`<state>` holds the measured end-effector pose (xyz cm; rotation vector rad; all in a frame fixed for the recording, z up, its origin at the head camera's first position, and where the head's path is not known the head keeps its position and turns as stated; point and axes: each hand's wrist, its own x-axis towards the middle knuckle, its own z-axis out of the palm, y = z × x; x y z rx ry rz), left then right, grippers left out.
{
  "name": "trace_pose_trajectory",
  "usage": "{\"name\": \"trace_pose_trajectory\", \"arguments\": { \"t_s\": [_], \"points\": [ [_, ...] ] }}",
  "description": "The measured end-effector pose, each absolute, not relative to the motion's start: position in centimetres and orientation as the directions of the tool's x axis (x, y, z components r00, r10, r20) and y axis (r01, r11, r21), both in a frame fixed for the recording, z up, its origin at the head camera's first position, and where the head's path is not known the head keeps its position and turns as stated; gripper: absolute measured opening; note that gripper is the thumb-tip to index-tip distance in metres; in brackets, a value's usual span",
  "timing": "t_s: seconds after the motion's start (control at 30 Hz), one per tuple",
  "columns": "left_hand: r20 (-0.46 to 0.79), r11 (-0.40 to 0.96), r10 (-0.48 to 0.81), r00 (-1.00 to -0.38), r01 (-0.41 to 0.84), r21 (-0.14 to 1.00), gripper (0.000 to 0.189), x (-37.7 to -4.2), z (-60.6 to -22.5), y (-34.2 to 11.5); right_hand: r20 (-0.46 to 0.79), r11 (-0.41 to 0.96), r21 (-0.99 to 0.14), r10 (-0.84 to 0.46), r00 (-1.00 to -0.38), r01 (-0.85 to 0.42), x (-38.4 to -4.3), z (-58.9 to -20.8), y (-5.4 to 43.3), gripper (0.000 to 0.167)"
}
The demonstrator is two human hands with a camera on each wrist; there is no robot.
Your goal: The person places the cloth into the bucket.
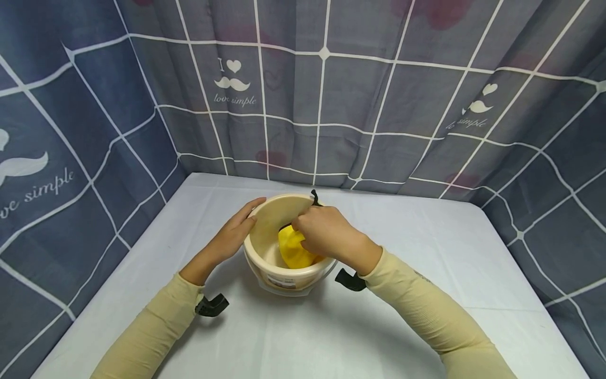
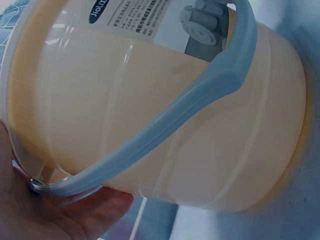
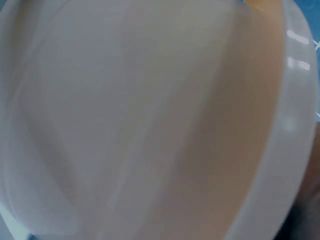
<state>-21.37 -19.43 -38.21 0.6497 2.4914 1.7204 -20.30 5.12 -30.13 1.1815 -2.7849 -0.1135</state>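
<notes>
A cream plastic bucket point(image 1: 265, 263) stands upright on the white-covered table, its printed label point(image 1: 282, 281) facing me. My left hand point(image 1: 232, 234) grips the bucket's left rim, thumb over the edge and fingers along the outer wall. In the left wrist view, the hand point(image 2: 65, 215) is beside the handle's pivot, and the handle point(image 2: 165, 135) hangs across the bucket's side. My right hand point(image 1: 329, 231) reaches into the bucket with curled fingers, holding a soft-looking yellow item point(image 1: 294, 248) with dark edging. A black end point(image 1: 314, 197) sticks up behind this hand. The right wrist view shows mostly the bucket's outer wall point(image 3: 150, 120).
The white tablecloth point(image 1: 303, 337) spreads around the bucket. Grey-blue checked curtains point(image 1: 293, 95) enclose the back and both sides of the table. Black wrist mounts point(image 1: 212, 305) stick out below both sleeves.
</notes>
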Motion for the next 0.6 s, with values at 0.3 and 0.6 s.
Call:
{"name": "trace_pose_trajectory", "arguments": {
  "t_s": [0.3, 0.6],
  "points": [
    [0.185, 0.291, 0.362, -0.914, 0.3, 0.909, 0.049, -21.41, -38.3, -19.42, 0.051, 0.699, 0.109, -0.714, -0.698, -0.707, -20.4, -30.43, 4.74, 0.009],
    [0.192, 0.299, 0.367, -0.91, 0.311, 0.902, 0.05, -21.42, -38.24, -19.47, 0.048, 0.686, 0.121, -0.726, -0.686, -0.717, -20.43, -30.57, 4.59, 0.011]
  ]
}}
